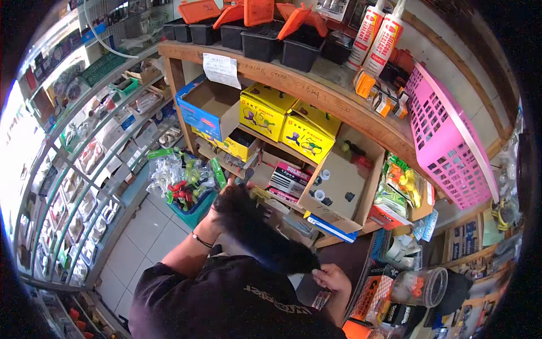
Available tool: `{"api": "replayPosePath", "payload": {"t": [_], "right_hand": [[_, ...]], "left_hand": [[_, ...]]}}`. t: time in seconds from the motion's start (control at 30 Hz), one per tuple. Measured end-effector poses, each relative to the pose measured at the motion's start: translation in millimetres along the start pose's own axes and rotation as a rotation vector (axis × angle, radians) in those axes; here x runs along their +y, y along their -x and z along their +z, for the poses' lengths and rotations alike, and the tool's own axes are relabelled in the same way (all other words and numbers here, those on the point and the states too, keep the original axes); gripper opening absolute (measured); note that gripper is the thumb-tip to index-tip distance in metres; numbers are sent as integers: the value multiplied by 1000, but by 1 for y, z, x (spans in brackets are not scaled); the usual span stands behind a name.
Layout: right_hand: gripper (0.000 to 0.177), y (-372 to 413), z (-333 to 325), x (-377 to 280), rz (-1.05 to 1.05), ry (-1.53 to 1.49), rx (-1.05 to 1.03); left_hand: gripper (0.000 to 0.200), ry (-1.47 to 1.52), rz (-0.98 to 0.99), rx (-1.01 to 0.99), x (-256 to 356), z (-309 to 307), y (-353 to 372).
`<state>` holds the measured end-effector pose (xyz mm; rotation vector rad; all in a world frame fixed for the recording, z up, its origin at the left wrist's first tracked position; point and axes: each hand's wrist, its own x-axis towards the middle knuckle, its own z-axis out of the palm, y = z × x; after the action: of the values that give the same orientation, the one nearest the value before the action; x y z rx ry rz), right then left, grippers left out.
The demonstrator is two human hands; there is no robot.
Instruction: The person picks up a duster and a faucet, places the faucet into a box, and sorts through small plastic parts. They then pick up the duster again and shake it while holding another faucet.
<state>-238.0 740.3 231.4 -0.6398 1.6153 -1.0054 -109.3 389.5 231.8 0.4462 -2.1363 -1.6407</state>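
Observation:
A long, black, fluffy duster slants across the front of my body, in front of my dark shirt. My left hand, with a dark band at the wrist, is closed at its upper end, near a short grey handle; the black fluff hides part of the fingers. At the lower right end, my right hand pinches the tip of the fluff between thumb and fingers. Just beyond the left hand is a teal basket piled with bagged clear, red and green pieces.
Wooden shelves ahead hold yellow boxes, a blue box and an open carton. Black bins with orange lids and silicone tubes stand on top. A pink basket and a clear jar are rightward; glass shelving lines the left.

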Motion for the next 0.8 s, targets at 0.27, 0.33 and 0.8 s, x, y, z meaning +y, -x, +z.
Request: {"api": "replayPosePath", "payload": {"t": [0.27, 0.33, 0.8], "right_hand": [[29, 4, -12, 17, 4, 42, 57], [31, 1, -11, 37, -63, 12, 160], [30, -19, -23, -16, 70, 76, -66]], "left_hand": [[49, 1294, -249, -234, 12, 10, 7], [48, 1181, -397, 215, 92, 38, 6], [45, 1163, -359, 110, 53, 14, 23]]}}
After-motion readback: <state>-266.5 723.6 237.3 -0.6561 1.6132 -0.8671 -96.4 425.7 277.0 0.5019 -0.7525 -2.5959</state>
